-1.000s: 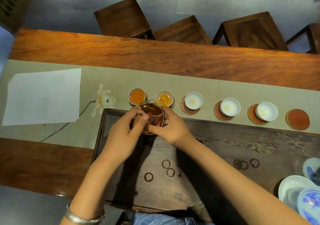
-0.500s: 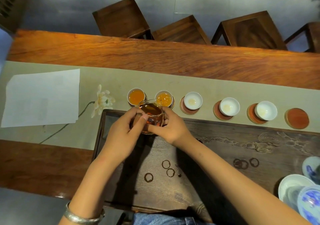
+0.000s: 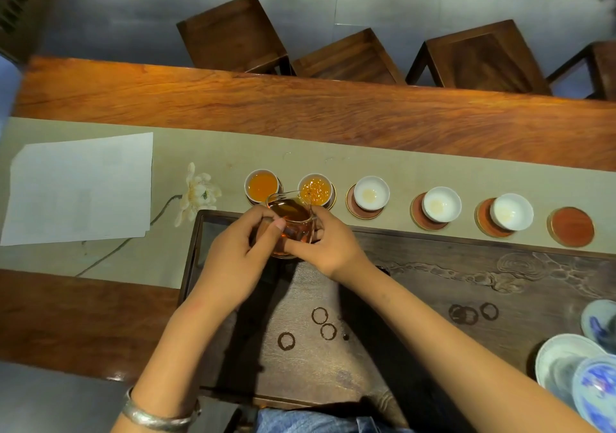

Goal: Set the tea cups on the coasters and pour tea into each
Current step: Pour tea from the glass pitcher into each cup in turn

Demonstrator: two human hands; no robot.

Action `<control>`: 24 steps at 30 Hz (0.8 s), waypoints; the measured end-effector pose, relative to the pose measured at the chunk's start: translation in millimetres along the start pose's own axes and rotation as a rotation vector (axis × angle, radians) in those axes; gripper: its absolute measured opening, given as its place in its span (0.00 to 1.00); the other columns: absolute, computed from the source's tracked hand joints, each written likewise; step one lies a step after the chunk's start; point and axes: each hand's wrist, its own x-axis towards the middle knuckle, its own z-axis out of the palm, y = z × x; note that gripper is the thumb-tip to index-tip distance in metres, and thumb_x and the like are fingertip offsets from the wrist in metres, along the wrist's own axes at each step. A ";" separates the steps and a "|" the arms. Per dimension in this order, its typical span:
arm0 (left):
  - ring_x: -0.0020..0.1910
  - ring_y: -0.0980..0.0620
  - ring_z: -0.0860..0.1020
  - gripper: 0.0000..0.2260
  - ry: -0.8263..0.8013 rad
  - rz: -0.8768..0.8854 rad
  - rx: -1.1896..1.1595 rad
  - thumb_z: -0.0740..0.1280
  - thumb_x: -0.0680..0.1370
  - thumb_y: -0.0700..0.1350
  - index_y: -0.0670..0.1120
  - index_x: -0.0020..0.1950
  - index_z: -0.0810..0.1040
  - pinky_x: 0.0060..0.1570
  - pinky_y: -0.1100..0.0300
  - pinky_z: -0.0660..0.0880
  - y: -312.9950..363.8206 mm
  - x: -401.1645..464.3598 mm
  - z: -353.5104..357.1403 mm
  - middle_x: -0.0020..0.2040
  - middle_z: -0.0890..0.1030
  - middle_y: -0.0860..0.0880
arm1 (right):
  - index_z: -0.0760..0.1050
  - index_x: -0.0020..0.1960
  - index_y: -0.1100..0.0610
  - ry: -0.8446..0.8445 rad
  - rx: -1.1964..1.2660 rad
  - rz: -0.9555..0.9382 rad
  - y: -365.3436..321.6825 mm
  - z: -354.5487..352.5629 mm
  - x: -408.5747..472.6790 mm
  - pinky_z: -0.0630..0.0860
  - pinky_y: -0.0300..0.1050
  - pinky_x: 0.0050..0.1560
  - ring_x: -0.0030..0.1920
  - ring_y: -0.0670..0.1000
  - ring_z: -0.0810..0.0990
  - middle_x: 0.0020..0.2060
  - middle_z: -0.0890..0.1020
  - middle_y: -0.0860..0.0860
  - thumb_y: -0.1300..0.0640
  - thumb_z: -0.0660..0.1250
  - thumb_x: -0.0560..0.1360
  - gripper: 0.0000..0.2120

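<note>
Dark wood tea tray (image 3: pixel 433 282) on the table runner, w/ six coasters in a row behind it. Both hands grip a glass pitcher (image 3: pixel 293 222) of amber tea: left hand (image 3: pixel 233 256) & right hand (image 3: pixel 328 242) fingers curled round it, tipped, pouring into 2nd cup (image 3: pixel 315 188) (bubbling). 1st cup (image 3: pixel 261 186) is full; three cups are empty; the last coaster (image 3: pixel 572 226) is bare.

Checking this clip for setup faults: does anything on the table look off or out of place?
Yes. The rightmost coaster has no cup, while the other five do. Three cups sit off-centre on their coasters, for example the fifth cup. Dark ring stains mark the tea tray.
</note>
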 end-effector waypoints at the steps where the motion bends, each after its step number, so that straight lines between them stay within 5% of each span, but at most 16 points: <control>1: 0.44 0.64 0.78 0.06 -0.001 -0.002 -0.001 0.61 0.81 0.51 0.58 0.46 0.76 0.40 0.78 0.69 0.1 -0.3 0.2 0.44 0.80 0.62 | 0.73 0.59 0.40 0.003 -0.004 0.000 -0.3 0.2 -0.3 0.79 0.52 0.62 0.56 0.44 0.83 0.55 0.84 0.44 0.41 0.77 0.65 0.25; 24: 0.44 0.65 0.78 0.08 0.005 -0.012 -0.032 0.61 0.81 0.49 0.61 0.46 0.76 0.39 0.78 0.68 5.5 -5.1 0.5 0.44 0.80 0.63 | 0.73 0.64 0.48 0.007 -0.032 -0.036 -3.7 -3.0 -2.8 0.79 0.52 0.61 0.56 0.44 0.83 0.56 0.84 0.45 0.37 0.76 0.61 0.34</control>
